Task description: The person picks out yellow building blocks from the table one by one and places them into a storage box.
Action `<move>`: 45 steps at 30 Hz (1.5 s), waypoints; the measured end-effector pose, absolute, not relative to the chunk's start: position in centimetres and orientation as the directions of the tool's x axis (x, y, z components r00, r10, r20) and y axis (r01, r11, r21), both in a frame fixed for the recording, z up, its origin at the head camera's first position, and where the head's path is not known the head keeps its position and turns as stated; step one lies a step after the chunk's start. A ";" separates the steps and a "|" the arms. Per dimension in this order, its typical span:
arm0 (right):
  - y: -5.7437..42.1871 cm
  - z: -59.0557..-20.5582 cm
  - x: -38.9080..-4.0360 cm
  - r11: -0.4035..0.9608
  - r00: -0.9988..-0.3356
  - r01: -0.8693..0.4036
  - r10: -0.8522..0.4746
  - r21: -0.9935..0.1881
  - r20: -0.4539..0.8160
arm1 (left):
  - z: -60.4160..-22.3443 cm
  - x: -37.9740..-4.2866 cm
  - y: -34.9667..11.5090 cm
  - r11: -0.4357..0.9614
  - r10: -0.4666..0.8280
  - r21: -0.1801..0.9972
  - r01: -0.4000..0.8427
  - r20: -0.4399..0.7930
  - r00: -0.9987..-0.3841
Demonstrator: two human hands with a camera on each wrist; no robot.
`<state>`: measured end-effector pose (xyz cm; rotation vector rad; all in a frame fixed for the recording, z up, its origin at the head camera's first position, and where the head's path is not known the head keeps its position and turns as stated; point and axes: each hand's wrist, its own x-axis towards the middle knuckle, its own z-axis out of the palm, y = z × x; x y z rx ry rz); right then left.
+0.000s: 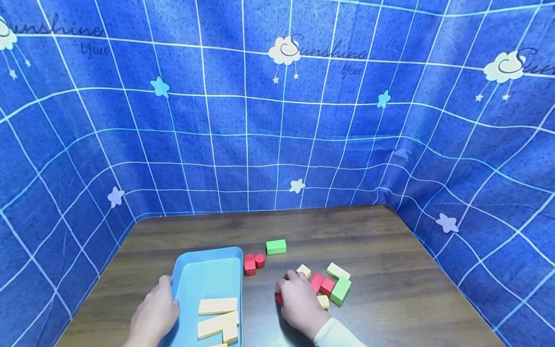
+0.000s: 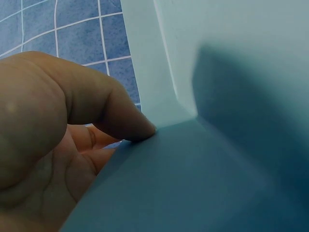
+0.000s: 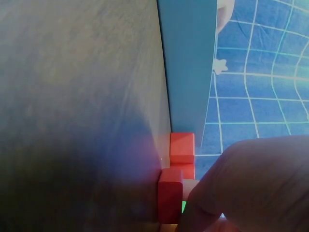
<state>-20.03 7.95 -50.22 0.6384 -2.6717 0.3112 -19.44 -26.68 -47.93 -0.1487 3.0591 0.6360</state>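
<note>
My left hand (image 1: 155,308) grips the left wall of a light blue tray (image 1: 242,289). In the left wrist view the thumb (image 2: 128,118) bends over the tray's rim and the other fingers are outside. On the table right of the tray, my right hand (image 1: 301,299) pinches a red block (image 3: 170,195), mostly hidden under the fingers in the head view. Around that hand lie a cream block (image 1: 304,271), a yellow cylinder (image 1: 323,302), a red block (image 1: 327,286) and a green block (image 1: 340,291).
Several cream blocks (image 1: 218,306) lie in the near part of the tray. Just outside its right wall sit a red cube (image 1: 250,268) and a red cylinder (image 1: 259,261). Farther back is a green block (image 1: 276,247). A blue curtain (image 1: 269,120) surrounds the wooden table (image 1: 368,236).
</note>
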 end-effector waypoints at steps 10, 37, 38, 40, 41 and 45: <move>7.8 -50.4 -20.1 0.877 -0.806 -0.468 -0.371 -0.111 0.461 | -48.0 -19.6 -26.6 0.911 -0.096 0.396 -0.110 -0.055 -0.994; 6.8 -49.2 -19.9 0.859 -0.819 -0.433 -0.248 -0.272 0.518 | -48.0 -19.6 -26.7 0.910 -0.090 0.402 -0.098 -0.039 -0.995; 6.8 -49.2 -19.9 0.857 -0.817 -0.439 -0.256 -0.269 0.516 | -48.0 -19.6 -26.7 0.910 -0.091 0.402 -0.099 -0.039 -0.995; 6.8 -49.2 -19.9 0.851 -0.815 -0.452 -0.271 -0.269 0.513 | -48.0 -19.6 -26.7 0.910 -0.093 0.401 -0.102 -0.041 -0.995; 6.8 -49.3 -19.9 0.847 -0.815 -0.457 -0.276 -0.271 0.509 | -48.0 -19.6 -26.7 0.910 -0.095 0.401 -0.105 -0.044 -0.995; 6.7 -49.3 -19.8 0.828 -0.816 -0.477 -0.292 -0.295 0.500 | -48.0 -19.6 -26.7 0.910 -0.093 0.401 -0.106 -0.050 -0.994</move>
